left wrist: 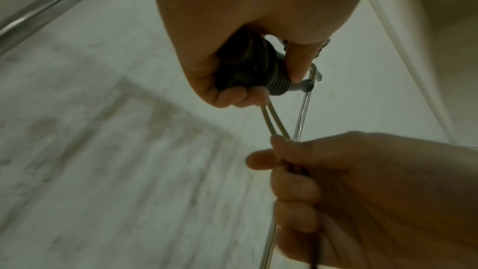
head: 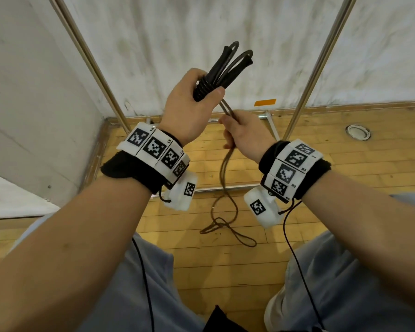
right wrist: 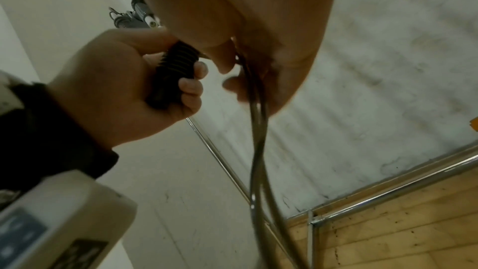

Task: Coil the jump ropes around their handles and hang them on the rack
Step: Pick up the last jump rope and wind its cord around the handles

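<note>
My left hand (head: 197, 92) grips the two black jump-rope handles (head: 225, 65) held together, with several turns of dark rope (head: 203, 88) wound around their lower part. In the left wrist view the handles' butt end (left wrist: 245, 69) sits inside my curled fingers. Just below, my right hand (head: 235, 127) pinches the doubled rope (head: 227, 109) between thumb and fingers. The loose rope (head: 225, 212) hangs down from that hand and lies in loops on the floor. The rack's chrome uprights (head: 94, 65) stand left and right in front of me.
The rack's base bars (head: 228, 188) lie on the wooden floor (head: 345, 188) near a white wall (head: 201, 32). An orange tape strip (head: 264, 102) is on the wall and a round floor fitting (head: 358, 132) at right. Sensor cables hang by my legs.
</note>
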{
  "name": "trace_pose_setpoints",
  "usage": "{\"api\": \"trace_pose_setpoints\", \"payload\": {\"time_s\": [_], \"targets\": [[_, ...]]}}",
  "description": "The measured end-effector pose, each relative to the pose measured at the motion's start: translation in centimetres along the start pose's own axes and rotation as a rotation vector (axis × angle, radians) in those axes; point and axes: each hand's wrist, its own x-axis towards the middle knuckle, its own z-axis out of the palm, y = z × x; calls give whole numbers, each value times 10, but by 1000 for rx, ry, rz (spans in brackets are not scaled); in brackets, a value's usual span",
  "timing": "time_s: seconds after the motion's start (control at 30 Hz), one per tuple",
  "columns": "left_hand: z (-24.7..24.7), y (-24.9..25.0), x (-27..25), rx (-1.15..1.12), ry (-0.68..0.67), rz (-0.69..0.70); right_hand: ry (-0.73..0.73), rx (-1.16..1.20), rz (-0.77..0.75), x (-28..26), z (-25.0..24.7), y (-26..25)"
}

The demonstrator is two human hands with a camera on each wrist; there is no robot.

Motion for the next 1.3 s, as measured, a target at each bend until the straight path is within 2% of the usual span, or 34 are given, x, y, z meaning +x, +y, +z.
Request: {"api": "trace_pose_setpoints", "payload": {"time_s": [0.13,0.33,0.5,0.7,0.8,0.9,1.03,1.3], "targets": [[-10,-6,6,34,20,-31,77,5,-40,0,-6,1],[-19,-27,13,268,-19,-10,-47,-2,12,-2,-1,1],[-26,-48,15,442,-153,-7,-29,-159,-21,-1,-11,-3],[-7,-66,16,585,-204,27,-174,-520,-141,-10,-4,-14],[0,-74,18,680,-249,25,-207,-606,-160,-10,-7,-14],[2,-81,21,786,-282,-34,-215,-642,-158,-10,-12,-10],[14,-80,16,876,-359,-57,-143,-627,-183,-7,-15,-7],[34,-58,-2,930,-400,119,89,-619,-152,7,-32,-1]]}}
